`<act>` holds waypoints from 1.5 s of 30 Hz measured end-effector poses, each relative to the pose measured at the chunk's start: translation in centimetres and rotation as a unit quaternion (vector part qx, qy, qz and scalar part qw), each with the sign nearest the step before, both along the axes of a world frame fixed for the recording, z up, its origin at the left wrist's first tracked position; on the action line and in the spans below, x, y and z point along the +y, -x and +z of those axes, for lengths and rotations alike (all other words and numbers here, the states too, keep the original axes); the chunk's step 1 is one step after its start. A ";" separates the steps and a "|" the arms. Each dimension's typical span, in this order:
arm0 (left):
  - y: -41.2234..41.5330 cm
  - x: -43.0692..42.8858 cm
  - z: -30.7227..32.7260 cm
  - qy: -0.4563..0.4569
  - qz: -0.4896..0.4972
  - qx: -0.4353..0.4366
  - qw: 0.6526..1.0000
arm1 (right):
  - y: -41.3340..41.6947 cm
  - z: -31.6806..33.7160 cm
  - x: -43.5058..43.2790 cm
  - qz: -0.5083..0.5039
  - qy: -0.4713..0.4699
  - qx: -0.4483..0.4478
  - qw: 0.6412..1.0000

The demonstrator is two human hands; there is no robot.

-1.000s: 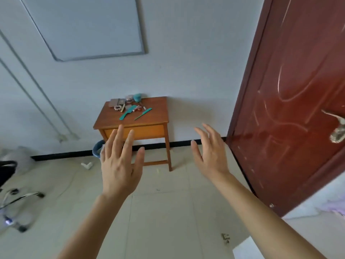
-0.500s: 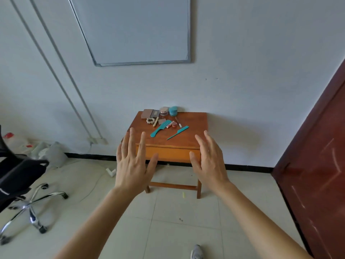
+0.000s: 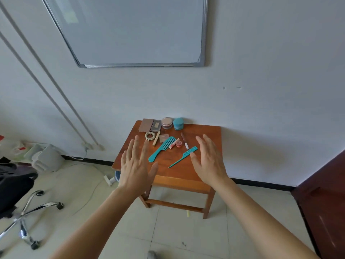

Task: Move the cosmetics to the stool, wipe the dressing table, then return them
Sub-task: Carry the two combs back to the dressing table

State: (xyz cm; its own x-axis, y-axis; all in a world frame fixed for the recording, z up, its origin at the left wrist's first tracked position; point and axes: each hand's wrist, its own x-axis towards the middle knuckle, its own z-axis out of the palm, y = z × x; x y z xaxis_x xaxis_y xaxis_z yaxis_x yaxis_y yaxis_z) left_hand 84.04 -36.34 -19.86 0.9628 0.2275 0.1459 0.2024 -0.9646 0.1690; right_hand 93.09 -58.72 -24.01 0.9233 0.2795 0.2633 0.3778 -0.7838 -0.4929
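A small brown wooden dressing table point(image 3: 205, 135) stands against the white wall. On it lie a wide teal comb point(image 3: 162, 148), a thin teal tail comb point(image 3: 183, 156), a teal jar point(image 3: 178, 123), a pink jar point(image 3: 166, 123), two flat palettes point(image 3: 150, 125), a scrunchie point(image 3: 150, 135) and small tubes point(image 3: 184, 140). My left hand point(image 3: 137, 165) and right hand point(image 3: 209, 160) are raised in front of the table, fingers spread, holding nothing. No stool is in view.
A black office chair point(image 3: 16, 195) with a chrome base stands at the left. Bags and a grey bundle point(image 3: 47, 157) lie by the left wall. A dark red door point(image 3: 324, 199) is at the right. A whiteboard point(image 3: 130, 28) hangs above the table.
The view has swung left and moved closer to the table, so the door has slid to the right edge. Both hands stay raised and empty, now over the table's front.
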 end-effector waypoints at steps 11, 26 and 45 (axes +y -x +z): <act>-19.2 7.3 -10.1 0.060 -0.054 0.142 0.987 | -11.8 -8.3 6.3 -0.142 0.068 0.133 0.978; -28.3 10.9 -21.1 0.096 -0.143 0.280 0.944 | -15.5 -18.0 14.7 -0.255 0.126 0.310 0.907; -27.2 10.2 -19.2 0.350 -0.046 0.182 0.918 | -16.2 -17.0 11.4 -0.387 -0.087 0.377 0.837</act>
State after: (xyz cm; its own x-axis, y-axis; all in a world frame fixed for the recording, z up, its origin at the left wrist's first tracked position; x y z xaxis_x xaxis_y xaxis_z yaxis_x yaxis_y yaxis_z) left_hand 111.26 -26.16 -39.03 0.9384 0.0590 -0.3403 0.2922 -0.6610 0.6912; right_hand 109.30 -47.36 -40.99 0.7315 -0.4617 -0.5017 -0.6805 -0.5411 -0.4941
